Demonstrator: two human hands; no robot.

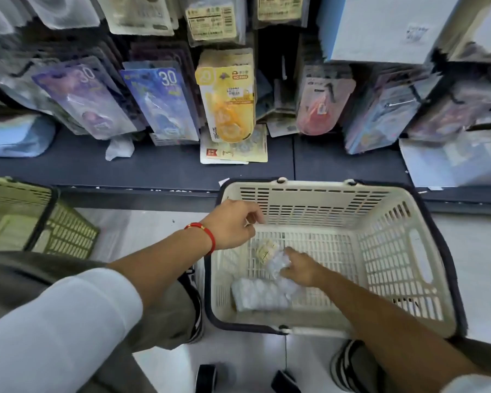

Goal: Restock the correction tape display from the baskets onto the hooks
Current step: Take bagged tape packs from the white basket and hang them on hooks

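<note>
Two baskets stand on the floor before the shelf: a cream basket in the middle and a green basket at the left, cut by the picture edge. In the cream basket I count two things: a clear pack with a yellowish card, and a bigger clear bundle near the front wall; its contents are too blurred to tell. The right hand is down in this basket, its fingers curled on the clear pack. The left hand hovers above the basket's left rim, fingers loosely bent, holding nothing, with a red bracelet on the wrist.

Most of the basket floor is bare to the right of the hands. On the hooks above hang many packs: two blue ones show "30", and a yellow pack hangs in the middle; its small print is not readable. Some packs lie loose on the shelf under it
</note>
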